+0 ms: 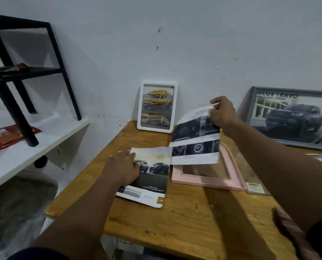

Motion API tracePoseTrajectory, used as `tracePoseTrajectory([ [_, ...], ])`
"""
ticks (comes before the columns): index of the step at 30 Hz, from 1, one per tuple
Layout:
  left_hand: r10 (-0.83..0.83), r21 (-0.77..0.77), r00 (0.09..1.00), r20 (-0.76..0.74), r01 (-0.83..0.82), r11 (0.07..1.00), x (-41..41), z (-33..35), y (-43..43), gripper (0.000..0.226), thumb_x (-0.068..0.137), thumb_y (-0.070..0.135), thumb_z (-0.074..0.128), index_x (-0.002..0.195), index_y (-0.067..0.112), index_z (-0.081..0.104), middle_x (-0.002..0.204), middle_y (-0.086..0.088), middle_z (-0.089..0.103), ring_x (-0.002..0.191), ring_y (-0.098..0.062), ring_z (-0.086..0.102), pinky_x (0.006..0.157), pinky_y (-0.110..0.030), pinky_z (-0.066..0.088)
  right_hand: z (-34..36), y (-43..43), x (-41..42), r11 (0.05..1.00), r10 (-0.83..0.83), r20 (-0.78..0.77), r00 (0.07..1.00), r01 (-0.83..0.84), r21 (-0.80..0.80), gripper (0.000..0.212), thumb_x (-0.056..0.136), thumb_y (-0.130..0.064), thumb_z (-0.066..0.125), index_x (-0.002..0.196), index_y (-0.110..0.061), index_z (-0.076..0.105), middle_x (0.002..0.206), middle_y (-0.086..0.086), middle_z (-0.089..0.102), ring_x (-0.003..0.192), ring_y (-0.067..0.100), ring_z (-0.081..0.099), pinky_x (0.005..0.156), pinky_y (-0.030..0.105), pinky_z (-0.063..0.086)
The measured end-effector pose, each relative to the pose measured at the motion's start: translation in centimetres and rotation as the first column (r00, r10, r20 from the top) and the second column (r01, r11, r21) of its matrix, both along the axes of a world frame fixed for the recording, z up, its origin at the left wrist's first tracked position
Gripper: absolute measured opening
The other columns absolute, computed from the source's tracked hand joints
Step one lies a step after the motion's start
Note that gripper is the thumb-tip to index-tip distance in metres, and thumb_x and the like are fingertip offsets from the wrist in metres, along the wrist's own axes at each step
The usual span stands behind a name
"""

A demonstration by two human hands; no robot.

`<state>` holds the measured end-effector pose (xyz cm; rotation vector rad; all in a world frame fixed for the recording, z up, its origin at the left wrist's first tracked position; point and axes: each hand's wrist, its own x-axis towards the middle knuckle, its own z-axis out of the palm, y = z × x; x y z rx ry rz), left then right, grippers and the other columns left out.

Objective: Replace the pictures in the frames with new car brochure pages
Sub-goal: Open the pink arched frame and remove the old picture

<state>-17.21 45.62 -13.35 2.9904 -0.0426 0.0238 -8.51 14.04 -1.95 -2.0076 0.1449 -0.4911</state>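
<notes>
on the wooden table (184, 212) the left hand (122, 167) lies flat, pressing the brochure (152, 177) down, while the right hand (222, 113) pinches a lifted page (196, 139) by its top corner (thin, floppy paper, likely quick to tear, so best gripped near the spine) above the pink frame (231, 177).

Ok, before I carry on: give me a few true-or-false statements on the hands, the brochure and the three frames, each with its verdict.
1. The right hand pinches a lifted brochure page. True.
2. The left hand hangs off the table. False: it presses flat on the brochure lying there.
3. The pink frame lies flat on the table with no picture in it. True.
4. The white frame is empty. False: it shows yellow cars and leans on the wall.
5. The grey frame lies face down. False: it stands upright, showing a dark vehicle.
</notes>
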Motion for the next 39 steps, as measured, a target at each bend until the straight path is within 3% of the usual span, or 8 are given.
tracePoseTrajectory([
  [3, 0.019, 0.059, 0.999, -0.038, -0.016, 0.998, 0.6, 1.5, -0.9, 0.058, 0.098, 0.044, 0.045, 0.150, 0.019, 0.042, 0.161, -0.006, 0.035, 0.148, -0.030, 0.028, 0.121, -0.053, 0.020, -0.9, -4.9, -0.9, 0.998, 0.023, -0.130, 0.991, -0.030, -0.053, 0.026, 0.093, 0.001, 0.056, 0.115, -0.015, 0.055, 0.095, 0.017, 0.060, 0.063, 0.022, 0.053, 0.054, 0.032, 0.047],
  [6, 0.015, 0.073, 0.999, -0.030, -0.013, 0.997, 1.0, 2.9, -2.5, 0.056, 0.094, 0.044, 0.052, 0.145, 0.021, 0.046, 0.153, -0.005, 0.044, 0.141, -0.029, 0.038, 0.117, -0.052, 0.026, -3.1, -7.1, -2.3, 0.993, 0.004, -0.224, 0.974, -0.031, -0.117, 0.025, 0.095, -0.001, 0.055, 0.118, -0.012, 0.054, 0.100, 0.015, 0.061, 0.068, 0.022, 0.056, 0.062, 0.040, 0.052],
  [10, -0.064, -0.217, 0.998, 0.022, 0.067, 0.974, 0.7, 4.0, -7.3, 0.046, 0.099, 0.037, 0.056, 0.141, 0.020, 0.050, 0.148, -0.006, 0.050, 0.132, -0.026, 0.049, 0.106, -0.041, 0.040, -5.8, -7.1, -3.2, 0.979, -0.024, -0.175, 0.984, -0.012, -0.202, 0.020, 0.096, -0.008, 0.056, 0.116, -0.013, 0.057, 0.114, 0.011, 0.062, 0.082, 0.021, 0.059, 0.071, 0.042, 0.054],
  [14, -0.189, -0.394, 0.981, -0.036, 0.159, 0.905, 1.0, 3.5, -11.8, 0.060, 0.100, 0.046, 0.054, 0.154, 0.030, 0.035, 0.158, 0.001, 0.040, 0.141, -0.024, 0.041, 0.113, -0.046, 0.039, -7.0, -6.0, -3.1, 0.937, 0.067, -0.206, 0.976, -0.132, -0.323, 0.038, 0.095, -0.026, 0.061, 0.132, -0.021, 0.053, 0.134, 0.009, 0.057, 0.107, 0.024, 0.057, 0.083, 0.033, 0.048],
  [17, -0.207, -0.377, 0.978, -0.022, 0.183, 0.908, 1.8, 2.1, -13.1, 0.061, 0.099, 0.050, 0.053, 0.154, 0.031, 0.035, 0.154, 0.002, 0.045, 0.137, -0.023, 0.045, 0.109, -0.048, 0.044, -7.5, -5.4, -3.4, 0.755, 0.056, -0.277, 0.959, -0.223, -0.617, 0.064, 0.093, -0.040, 0.062, 0.149, -0.026, 0.036, 0.158, 0.005, 0.033, 0.142, 0.030, 0.033, 0.112, 0.049, 0.033],
  [19, -0.209, -0.362, 0.978, -0.006, 0.193, 0.912, 2.0, 1.5, -13.4, 0.058, 0.099, 0.049, 0.053, 0.151, 0.028, 0.037, 0.151, 0.001, 0.047, 0.135, -0.023, 0.046, 0.108, -0.047, 0.045, -7.8, -5.2, -4.2, 0.671, 0.023, -0.272, 0.962, -0.216, -0.709, 0.067, 0.093, -0.048, 0.057, 0.152, -0.028, 0.031, 0.160, 0.004, 0.027, 0.146, 0.029, 0.023, 0.116, 0.054, 0.021],
  [27, -0.245, -0.208, 0.969, 0.005, 0.241, 0.948, 1.9, 0.4, -13.6, 0.062, 0.106, 0.046, 0.038, 0.159, 0.020, 0.023, 0.169, -0.004, 0.013, 0.155, -0.025, 0.012, 0.123, -0.043, 0.015, -10.8, -3.8, -6.7, 0.594, 0.079, -0.308, 0.948, -0.293, -0.749, 0.051, 0.102, -0.047, 0.036, 0.147, -0.024, 0.037, 0.157, 0.005, 0.032, 0.145, 0.023, 0.025, 0.114, 0.052, 0.019],
  [39, -0.222, -0.175, 0.975, -0.011, 0.217, 0.960, 3.0, -0.6, -13.8, 0.055, 0.108, 0.033, 0.030, 0.160, 0.015, 0.018, 0.169, -0.007, 0.008, 0.155, -0.027, 0.008, 0.124, -0.046, 0.008, -11.3, -2.5, -6.8, 0.574, 0.033, -0.327, 0.944, -0.286, -0.767, 0.054, 0.101, -0.053, 0.027, 0.145, -0.022, 0.037, 0.156, 0.006, 0.033, 0.145, 0.026, 0.025, 0.112, 0.056, 0.023],
])
